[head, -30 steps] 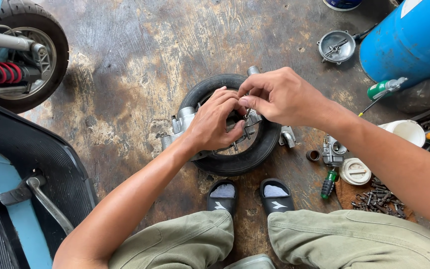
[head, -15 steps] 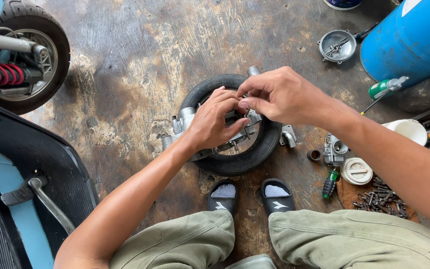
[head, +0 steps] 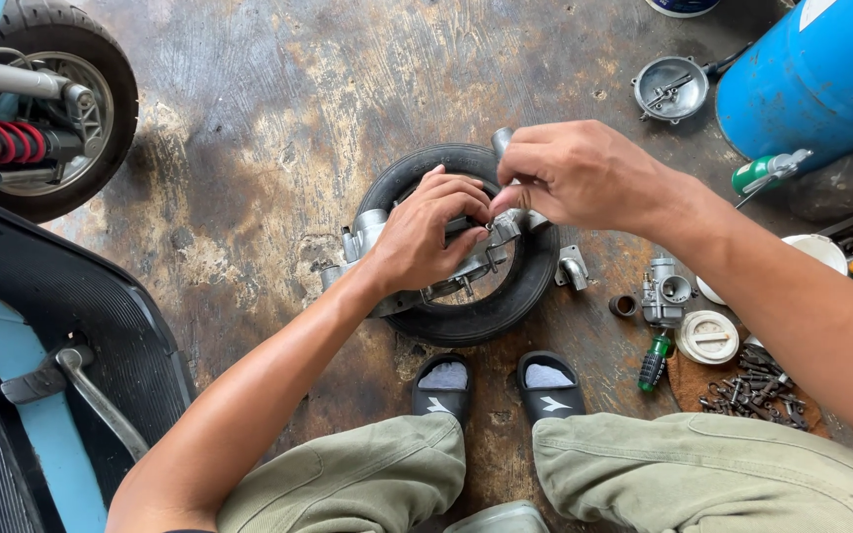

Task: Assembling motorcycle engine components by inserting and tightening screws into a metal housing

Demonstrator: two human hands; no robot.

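A small black tyre (head: 466, 321) lies flat on the stained concrete floor. Across it rests a grey metal engine part (head: 362, 237). My left hand (head: 426, 237) grips that part from the left, fingers curled over its top. My right hand (head: 575, 176) comes in from the right and pinches a small piece at the part's upper edge, fingertips almost touching those of the left hand. What lies under the fingers is hidden.
A carburettor (head: 665, 291), a white round cap (head: 708, 338), a green-handled screwdriver (head: 654, 363) and a pile of screws (head: 754, 393) lie at right. A blue cylinder (head: 821, 74) and a round metal cover (head: 670, 89) are at upper right. A scooter wheel (head: 46, 109) and footboard (head: 41, 326) fill the left.
Both hands stay on the metal part over the tyre; the fingers have shifted only slightly.
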